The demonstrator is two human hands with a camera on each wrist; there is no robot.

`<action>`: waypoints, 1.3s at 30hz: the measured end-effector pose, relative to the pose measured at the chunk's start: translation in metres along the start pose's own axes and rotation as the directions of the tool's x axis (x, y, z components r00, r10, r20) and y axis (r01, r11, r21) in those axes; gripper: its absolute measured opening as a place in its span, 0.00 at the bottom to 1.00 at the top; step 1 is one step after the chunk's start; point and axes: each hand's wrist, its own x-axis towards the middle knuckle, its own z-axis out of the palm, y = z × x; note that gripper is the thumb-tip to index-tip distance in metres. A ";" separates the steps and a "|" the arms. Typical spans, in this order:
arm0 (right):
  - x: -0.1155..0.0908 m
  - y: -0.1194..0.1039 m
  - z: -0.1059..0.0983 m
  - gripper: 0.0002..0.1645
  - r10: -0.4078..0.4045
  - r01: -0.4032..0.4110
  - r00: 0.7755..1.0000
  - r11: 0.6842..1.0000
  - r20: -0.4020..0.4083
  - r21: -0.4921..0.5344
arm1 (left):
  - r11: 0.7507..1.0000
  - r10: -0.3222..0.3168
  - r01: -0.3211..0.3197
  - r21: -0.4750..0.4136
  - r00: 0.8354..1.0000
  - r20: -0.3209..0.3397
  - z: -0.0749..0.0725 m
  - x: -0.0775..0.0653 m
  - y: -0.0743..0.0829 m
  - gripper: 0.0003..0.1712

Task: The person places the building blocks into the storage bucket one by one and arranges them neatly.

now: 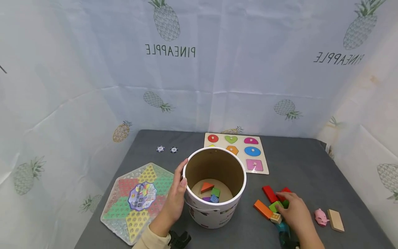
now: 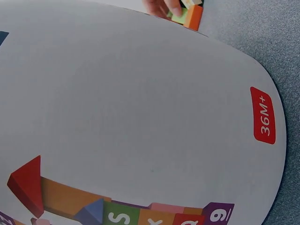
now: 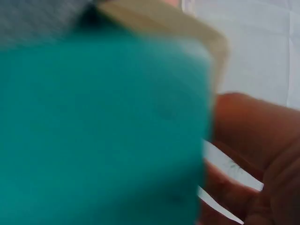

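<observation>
A white bucket (image 1: 214,214) stands mid-table with several coloured blocks, one an orange triangular block (image 1: 206,187), on its floor. My left hand (image 1: 175,199) rests against the bucket's left outer side, fingertips at the rim and thumb along the wall. Over the block pile at right, my right hand (image 1: 293,209) has its thumb and fingers bent around a light green block (image 1: 275,206). Around it lie a red block (image 1: 269,194), an orange block (image 1: 263,209) and a yellowish block (image 1: 275,218). A teal block (image 3: 103,126) fills much of the right wrist view, blurred.
A hexagonal Chinese checkers board (image 1: 121,214) lies left of the bucket. Behind it are a shape puzzle board (image 1: 262,162) and two chips, one here (image 1: 173,149). At far right sit a pink pig toy (image 1: 321,217) and a wooden block (image 1: 335,220).
</observation>
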 end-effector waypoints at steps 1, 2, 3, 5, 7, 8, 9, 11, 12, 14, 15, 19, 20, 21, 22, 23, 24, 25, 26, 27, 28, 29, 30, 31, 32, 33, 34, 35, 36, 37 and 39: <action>-0.001 -0.001 0.001 0.29 0.003 -0.003 1.000 1.000 -0.010 0.002 | 1.000 0.000 0.000 0.001 1.000 -0.002 0.000 0.000 0.000 0.30; -0.002 -0.002 0.001 0.28 0.005 -0.005 1.000 1.000 -0.023 0.004 | 1.000 0.000 0.000 0.001 1.000 -0.002 0.000 0.001 0.001 0.30; -0.003 -0.002 0.002 0.28 0.013 -0.013 0.999 1.000 -0.041 0.012 | 1.000 0.000 0.000 0.002 1.000 -0.002 0.000 0.001 0.001 0.30; -0.005 -0.003 0.003 0.27 0.037 -0.034 0.996 0.999 -0.078 0.038 | 1.000 0.002 -0.002 -0.002 1.000 0.001 0.000 0.001 0.002 0.30; -0.008 -0.004 0.005 0.27 0.057 -0.050 0.991 0.997 -0.118 0.061 | 1.000 0.005 -0.005 -0.006 1.000 0.005 0.000 0.002 0.003 0.30; -0.009 -0.004 0.006 0.26 0.067 -0.057 0.988 0.996 -0.139 0.072 | 1.000 0.006 -0.005 -0.007 1.000 0.008 0.000 0.002 0.003 0.30; -0.010 -0.005 0.006 0.25 0.083 -0.069 0.983 0.994 -0.162 0.090 | 1.000 0.006 -0.006 -0.007 1.000 0.009 0.000 0.002 0.003 0.30; -0.012 -0.008 0.008 0.21 0.117 -0.091 0.968 0.988 -0.222 0.124 | 1.000 0.008 -0.008 -0.008 1.000 0.011 0.001 0.002 0.004 0.30; -0.014 -0.010 0.008 0.19 0.134 -0.101 0.958 0.985 -0.254 0.140 | 1.000 0.008 -0.008 -0.008 1.000 0.011 0.001 0.002 0.004 0.30; -0.017 -0.016 0.007 0.15 0.161 -0.105 0.931 0.978 -0.329 0.181 | 1.000 0.009 -0.009 -0.005 1.000 0.012 0.001 0.002 0.004 0.30; -0.018 -0.020 0.006 0.13 0.171 -0.101 0.915 0.974 -0.364 0.204 | 1.000 0.011 -0.011 -0.003 1.000 0.011 0.001 0.002 0.004 0.30; -0.023 -0.042 -0.008 0.12 0.140 -0.016 0.872 0.966 -0.468 0.259 | 1.000 0.019 -0.019 0.008 1.000 0.009 0.000 0.001 0.003 0.30; -0.024 -0.050 -0.013 0.13 0.125 0.016 0.863 0.962 -0.489 0.273 | 1.000 0.021 -0.021 0.008 1.000 0.007 0.000 0.001 0.003 0.30; -0.025 -0.057 -0.017 0.15 0.105 0.052 0.851 0.958 -0.515 0.281 | 1.000 0.025 -0.026 0.010 1.000 0.006 0.000 0.001 0.003 0.30; -0.026 -0.065 -0.022 0.16 0.082 0.095 0.835 0.952 -0.545 0.290 | 1.000 0.029 -0.029 0.010 1.000 0.005 0.000 0.001 0.003 0.30; -0.028 -0.073 -0.026 0.17 0.054 0.147 0.816 0.943 -0.575 0.297 | 0.999 0.032 -0.032 0.010 0.999 0.003 0.000 0.001 0.003 0.30; -0.029 -0.081 -0.030 0.19 0.027 0.200 0.798 0.930 -0.602 0.307 | 0.999 0.033 -0.033 0.009 0.999 0.003 0.000 0.002 0.003 0.30; -0.031 -0.090 -0.034 0.21 -0.001 0.257 0.781 0.912 -0.625 0.319 | 0.999 0.032 -0.032 0.008 0.999 0.003 0.000 0.002 0.003 0.30; -0.033 -0.100 -0.039 0.22 -0.031 0.311 0.767 0.891 -0.640 0.330 | 0.999 0.031 -0.031 0.009 1.000 0.003 0.000 0.002 0.003 0.30; -0.035 -0.109 -0.042 0.23 -0.068 0.370 0.755 0.865 -0.653 0.339 | 1.000 0.029 -0.029 0.011 1.000 0.003 0.000 0.002 0.003 0.30; -0.036 -0.118 -0.045 0.24 -0.105 0.425 0.746 0.835 -0.657 0.349 | 1.000 0.025 -0.025 0.013 1.000 0.004 0.000 0.002 0.003 0.30; -0.037 -0.127 -0.047 0.25 -0.143 0.474 0.739 0.805 -0.659 0.357 | 1.000 0.021 -0.021 0.013 1.000 0.004 0.000 0.002 0.003 0.30; -0.038 -0.136 -0.049 0.26 -0.175 0.510 0.733 0.780 -0.657 0.362 | 1.000 0.018 -0.018 0.014 1.000 0.004 0.000 0.001 0.003 0.30; -0.038 -0.145 -0.050 0.25 -0.207 0.541 0.728 0.759 -0.653 0.363 | 1.000 0.015 -0.015 0.013 1.000 0.004 0.000 0.001 0.003 0.30; -0.038 -0.154 -0.051 0.25 -0.231 0.560 0.725 0.746 -0.648 0.361 | 1.000 0.014 -0.014 0.014 1.000 0.004 0.000 0.001 0.003 0.30; -0.038 -0.162 -0.052 0.25 -0.256 0.579 0.721 0.733 -0.644 0.357 | 1.000 0.012 -0.012 0.013 1.000 0.004 0.000 0.001 0.003 0.30; -0.037 -0.169 -0.052 0.25 -0.272 0.586 0.718 0.732 -0.640 0.346 | 1.000 0.009 -0.009 0.011 1.000 0.002 0.000 0.001 0.003 0.30; -0.036 -0.176 -0.053 0.24 -0.290 0.597 0.715 0.728 -0.636 0.338 | 1.000 0.009 -0.009 0.009 1.000 0.001 0.000 0.001 0.004 0.30; -0.035 -0.183 -0.054 0.23 -0.310 0.607 0.713 0.722 -0.628 0.333 | 1.000 0.009 -0.009 0.008 1.000 0.000 0.000 0.001 0.004 0.31; -0.035 -0.189 -0.054 0.22 -0.338 0.621 0.708 0.716 -0.620 0.319 | 1.000 0.008 -0.008 0.005 1.000 -0.001 0.001 0.001 0.005 0.31; -0.033 -0.200 -0.054 0.21 -0.416 0.659 0.691 0.698 -0.592 0.279 | 1.000 0.009 -0.009 0.004 1.000 -0.008 0.001 0.001 0.005 0.31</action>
